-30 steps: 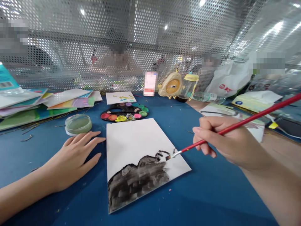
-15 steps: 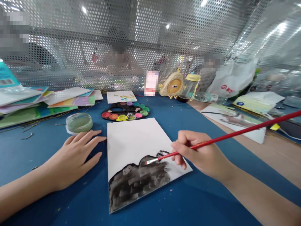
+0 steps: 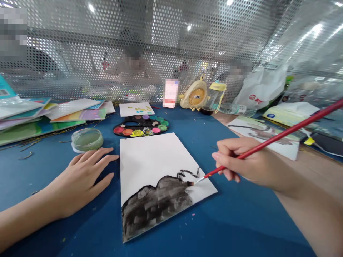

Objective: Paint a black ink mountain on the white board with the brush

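On the blue tabletop (image 3: 235, 217), the right hand (image 3: 249, 160) had shifted rightward off the one paper sheet (image 3: 158, 167), its grip closed on one red paintbrush (image 3: 222, 167); the left hand (image 3: 77, 184) lay open

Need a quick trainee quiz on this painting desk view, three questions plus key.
1. True or false: the right hand holds a thin red-handled paintbrush.
2. Multiple choice: which lies nearest the left hand? A) a round clear plastic dish; B) a black oval watercolour palette; C) a clear bottle with a yellow lid.
3. Fill in the blank: on the white paper sheet, dark grey paint covers the ____ part in this view.

Key: 1 true; 2 A; 3 lower.
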Available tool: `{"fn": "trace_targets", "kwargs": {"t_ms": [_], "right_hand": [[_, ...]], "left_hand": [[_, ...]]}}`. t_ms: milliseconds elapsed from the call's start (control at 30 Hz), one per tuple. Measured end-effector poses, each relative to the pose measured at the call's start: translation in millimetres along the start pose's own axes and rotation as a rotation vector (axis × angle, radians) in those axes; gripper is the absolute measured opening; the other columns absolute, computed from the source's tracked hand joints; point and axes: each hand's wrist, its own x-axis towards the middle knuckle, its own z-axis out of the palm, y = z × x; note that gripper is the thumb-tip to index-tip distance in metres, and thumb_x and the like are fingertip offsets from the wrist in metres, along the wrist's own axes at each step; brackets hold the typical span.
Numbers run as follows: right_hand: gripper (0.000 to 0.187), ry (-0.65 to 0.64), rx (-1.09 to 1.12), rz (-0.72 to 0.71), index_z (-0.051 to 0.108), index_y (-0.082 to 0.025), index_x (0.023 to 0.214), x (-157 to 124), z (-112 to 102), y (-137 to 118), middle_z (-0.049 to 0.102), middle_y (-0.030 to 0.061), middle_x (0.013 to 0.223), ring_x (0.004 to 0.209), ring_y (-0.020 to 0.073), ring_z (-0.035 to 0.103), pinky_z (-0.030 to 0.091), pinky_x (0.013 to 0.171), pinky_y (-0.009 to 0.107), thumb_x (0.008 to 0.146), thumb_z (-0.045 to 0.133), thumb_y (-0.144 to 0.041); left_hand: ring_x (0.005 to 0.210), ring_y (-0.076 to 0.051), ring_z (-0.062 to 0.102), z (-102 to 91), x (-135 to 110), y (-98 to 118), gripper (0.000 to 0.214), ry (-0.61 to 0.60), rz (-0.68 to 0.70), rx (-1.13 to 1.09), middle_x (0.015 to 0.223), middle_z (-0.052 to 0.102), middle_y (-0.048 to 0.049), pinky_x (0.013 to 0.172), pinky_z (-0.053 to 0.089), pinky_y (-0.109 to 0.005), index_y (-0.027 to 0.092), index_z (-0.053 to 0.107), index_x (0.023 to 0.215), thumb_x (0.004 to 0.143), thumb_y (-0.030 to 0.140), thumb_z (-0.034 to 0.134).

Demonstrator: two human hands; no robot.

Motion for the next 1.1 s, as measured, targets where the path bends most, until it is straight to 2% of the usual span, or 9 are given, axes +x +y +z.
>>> {"fn": "trace_targets", "kwargs": {"t_ms": [167, 367, 467, 567, 667, 833, 933, 1000, 1100], "right_hand": [[0.037, 0.169, 0.076, -0.034, 0.04, -0.02, 0.053, -1.5, -0.3, 0.8, 0.053, -0.003, 0.043, 0.038, 0.0077, 0.049, 0.037, 0.032, 0.015, 0.085, 0.055, -0.031], [0.033, 0.044, 0.258, -0.023, 0.043, -0.019, 0.058, 1.2, 17.8, 1.1, 0.06, -0.0013, 0.05, 0.041, 0.0086, 0.055, 0.043, 0.037, 0.016, 0.084, 0.059, -0.031], [0.032, -0.038, 0.192, -0.006, 0.044, -0.018, 0.057, 1.6, 14.1, 3.4, 0.06, -0.0013, 0.051, 0.041, 0.0073, 0.055, 0.043, 0.039, 0.015, 0.083, 0.06, -0.027], [0.038, 0.016, 0.087, -0.031, 0.039, -0.019, 0.053, -0.2, 6.3, 4.6, 0.053, -0.0033, 0.044, 0.039, 0.0065, 0.05, 0.038, 0.036, 0.014, 0.086, 0.055, -0.028], [0.037, 0.103, 0.126, -0.049, 0.039, -0.019, 0.055, -1.2, 6.1, 2.5, 0.052, -0.0038, 0.044, 0.04, 0.0072, 0.051, 0.04, 0.036, 0.015, 0.086, 0.054, -0.031], [0.035, 0.002, 0.077, -0.06, 0.041, -0.019, 0.055, 0.1, 11.7, -1.9, 0.057, -0.0013, 0.049, 0.041, 0.0072, 0.053, 0.041, 0.038, 0.016, 0.086, 0.055, -0.028], [0.039, 0.076, 0.0, -0.089, 0.037, -0.019, 0.052, -0.9, 8.9, -2.9, 0.05, -0.0029, 0.044, 0.039, 0.0061, 0.048, 0.037, 0.037, 0.016, 0.088, 0.051, -0.027], [0.038, 0.117, 0.042, -0.102, 0.038, -0.019, 0.054, -2.1, 7.8, -3.5, 0.051, -0.0029, 0.045, 0.039, 0.0068, 0.049, 0.038, 0.037, 0.017, 0.088, 0.051, -0.03], [0.036, 0.053, 0.066, -0.108, 0.042, -0.019, 0.056, -2.6, 8.9, -4.2, 0.055, -0.0014, 0.049, 0.041, 0.0082, 0.053, 0.041, 0.038, 0.018, 0.087, 0.053, -0.032]], "left_hand": [[0.13, -0.027, 0.036, 0.5, 0.7, -0.4, 0.054, -0.005, 0.004, -0.001, 0.138, 0.044, -0.0073, 0.104, 0.033, -0.052, 0.026, 0.051, 0.122, 0.084, 0.05, 0.022], [0.128, -0.027, 0.038, 1.8, 0.4, -1.0, 0.052, 0.029, 0.008, -0.005, 0.137, 0.046, -0.006, 0.103, 0.035, -0.053, 0.028, 0.05, 0.122, 0.084, 0.05, 0.024], [0.128, -0.028, 0.038, 3.1, 1.1, -1.6, 0.051, 0.03, 0.006, -0.006, 0.136, 0.047, -0.0057, 0.103, 0.035, -0.053, 0.028, 0.051, 0.121, 0.083, 0.05, 0.025], [0.129, -0.027, 0.038, 4.6, 1.6, -2.4, 0.051, 0.029, 0.004, -0.005, 0.135, 0.048, -0.0055, 0.104, 0.034, -0.052, 0.028, 0.052, 0.12, 0.083, 0.049, 0.024], [0.128, -0.025, 0.039, 5.4, 1.6, -2.1, 0.05, 0.051, 0.003, -0.008, 0.135, 0.048, -0.0043, 0.104, 0.034, -0.052, 0.029, 0.052, 0.12, 0.083, 0.048, 0.024], [0.127, -0.026, 0.039, 1.0, 0.0, 1.4, 0.049, 0.027, 0.007, -0.015, 0.135, 0.048, -0.0066, 0.104, 0.033, -0.052, 0.026, 0.052, 0.121, 0.085, 0.045, 0.026], [0.127, -0.027, 0.038, -0.8, -1.2, 1.6, 0.049, 0.015, 0.018, 0.003, 0.134, 0.048, -0.0089, 0.104, 0.033, -0.052, 0.023, 0.052, 0.121, 0.085, 0.044, 0.025], [0.128, -0.027, 0.037, -0.5, -1.4, 0.7, 0.05, 0.013, 0.021, 0.012, 0.135, 0.048, -0.0089, 0.104, 0.033, -0.052, 0.024, 0.052, 0.12, 0.084, 0.045, 0.025], [0.13, -0.027, 0.036, 0.6, -0.9, -0.2, 0.05, -0.007, 0.024, 0.02, 0.137, 0.046, -0.0077, 0.105, 0.032, -0.052, 0.025, 0.05, 0.122, 0.085, 0.044, 0.023]]}}
